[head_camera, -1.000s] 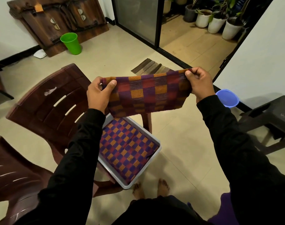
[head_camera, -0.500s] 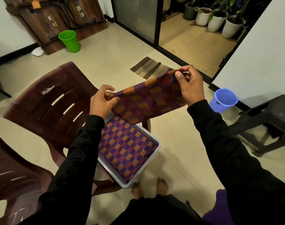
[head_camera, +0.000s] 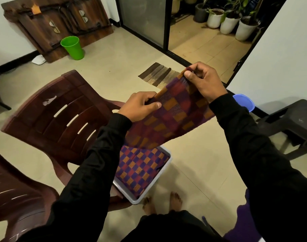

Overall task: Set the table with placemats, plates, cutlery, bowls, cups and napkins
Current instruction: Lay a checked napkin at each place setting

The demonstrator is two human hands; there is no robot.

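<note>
Room: pale tiled floor [head_camera: 114, 67]; white walls. Sliding glass door [head_camera: 144, 20] at back, open to a patio with potted plants [head_camera: 229, 23]. Folded wooden tabletop [head_camera: 61, 23] leaning on the far wall; green cup [head_camera: 72, 48] on the floor before it. Striped doormat [head_camera: 158, 75] near the door. Blue cup [head_camera: 245, 102] on the floor beside a dark stool [head_camera: 289, 123].

Dark red plastic chair [head_camera: 53, 119], carrying a grey tray [head_camera: 149, 194] of folded checked placemats [head_camera: 140, 168].

Held item: one checked placemat [head_camera: 170, 119], in the air above the tray. Left hand [head_camera: 140, 107] and right hand [head_camera: 203, 81], apart, each pinch a corner of its upper edge.
</note>
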